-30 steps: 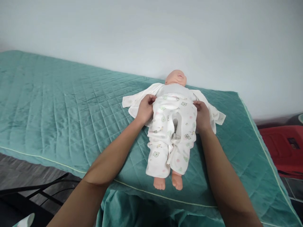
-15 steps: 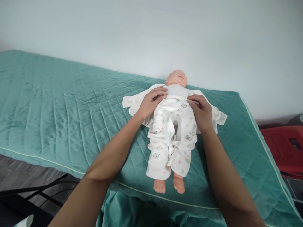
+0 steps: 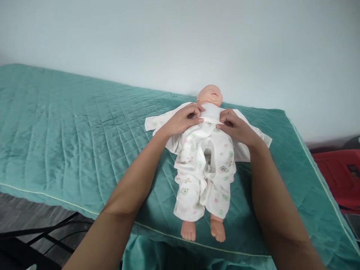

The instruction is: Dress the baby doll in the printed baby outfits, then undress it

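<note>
A baby doll [image 3: 209, 95] lies on its back on a green quilted bed cover, head toward the wall. It wears white printed trousers [image 3: 191, 187], split at the crotch, with bare feet showing below. A white baby shirt [image 3: 157, 120] is spread out under it, sleeves to both sides. My left hand [image 3: 184, 117] rests at the left of the waistband, thumb on its edge and bent fingers over the white-covered belly. Opposite it, my right hand [image 3: 236, 127] touches the waistband with its thumb, fingers curled on the belly. Gaps show between thumbs and fingers.
The quilted cover [image 3: 70, 142] stretches far to the left and ends in a piped edge in front. Behind it stands a pale wall [image 3: 140, 41]. A red plastic object [image 3: 337, 176] is beyond the right edge. Black metal legs [image 3: 50, 228] show at lower left.
Both hands have moved inward along the waistband, over the belly, and my right wrist has swung outward. The doll's feet appear slightly lower, and its right-side foot is turned more outward.
</note>
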{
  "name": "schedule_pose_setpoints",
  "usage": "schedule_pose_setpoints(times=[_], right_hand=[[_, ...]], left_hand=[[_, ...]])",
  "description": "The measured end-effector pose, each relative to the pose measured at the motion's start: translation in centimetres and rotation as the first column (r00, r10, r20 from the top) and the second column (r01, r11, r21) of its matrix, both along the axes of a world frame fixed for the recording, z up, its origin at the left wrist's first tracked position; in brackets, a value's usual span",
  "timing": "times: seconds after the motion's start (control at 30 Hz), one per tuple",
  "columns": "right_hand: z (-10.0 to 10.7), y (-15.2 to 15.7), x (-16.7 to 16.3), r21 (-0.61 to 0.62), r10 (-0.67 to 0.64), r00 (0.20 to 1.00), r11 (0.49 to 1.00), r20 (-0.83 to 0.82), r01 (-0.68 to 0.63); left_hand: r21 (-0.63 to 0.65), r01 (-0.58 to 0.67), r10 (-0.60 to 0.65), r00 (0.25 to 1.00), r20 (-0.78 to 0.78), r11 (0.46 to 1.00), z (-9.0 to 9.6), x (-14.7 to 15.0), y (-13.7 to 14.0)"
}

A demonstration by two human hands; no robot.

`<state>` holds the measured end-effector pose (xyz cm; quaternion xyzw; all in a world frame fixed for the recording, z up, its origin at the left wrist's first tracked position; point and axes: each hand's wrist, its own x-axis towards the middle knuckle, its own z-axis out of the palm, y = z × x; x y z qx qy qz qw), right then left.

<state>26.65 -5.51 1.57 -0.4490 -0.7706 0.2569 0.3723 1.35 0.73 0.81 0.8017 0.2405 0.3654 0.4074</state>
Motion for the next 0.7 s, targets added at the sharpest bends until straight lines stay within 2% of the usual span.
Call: schedule_pose_setpoints(times=[0.1,0.17,0.23,0.3,0.47,0.53,0.63,0.7], right_hand=[[0.2,0.8,-0.1,0.004,-0.026,1.0,1.0,-0.007,0.026],[0.0,1.6,-0.3,-0.007,-0.162,0.987,0.987,-0.021,0.162],[-0.4,2.6,-0.5,-0.022,-0.309,0.95,0.951,-0.039,0.308],[-0.9,3.7,-0.6,-0.049,-0.383,0.921,0.924,-0.068,0.38],[-1.6,4.6,-0.8,-0.135,-0.415,0.891,0.908,-0.182,0.396],[-1.4,4.1,-0.6,-0.147,-0.41,0.891,0.91,-0.195,0.386],[-0.6,3.2,-0.1,-0.156,-0.391,0.915,0.915,-0.102,0.373],[-0.3,2.8,0.4,-0.136,-0.388,0.921,0.913,-0.003,0.384]], left_hand=[[-0.048,-0.02,0.022,0.999,0.035,0.999,-0.3,0.7,1.3],[-0.045,-0.092,0.093,0.995,0.029,0.995,-0.5,1.3,2.4],[-0.019,-0.197,0.196,0.98,-0.006,0.98,-0.6,1.9,3.4],[0.001,-0.268,0.268,0.963,-0.024,0.963,-0.6,2.5,4.2],[0.007,-0.325,0.325,0.946,0.002,0.946,-1.1,3.1,4.3],[0.058,-0.355,0.356,0.934,-0.02,0.933,-1.2,3.1,3.8],[0.223,-0.35,0.379,0.92,-0.099,0.91,-1.3,2.8,3.3],[0.29,-0.317,0.372,0.915,-0.157,0.903,-1.2,2.4,3.3]])
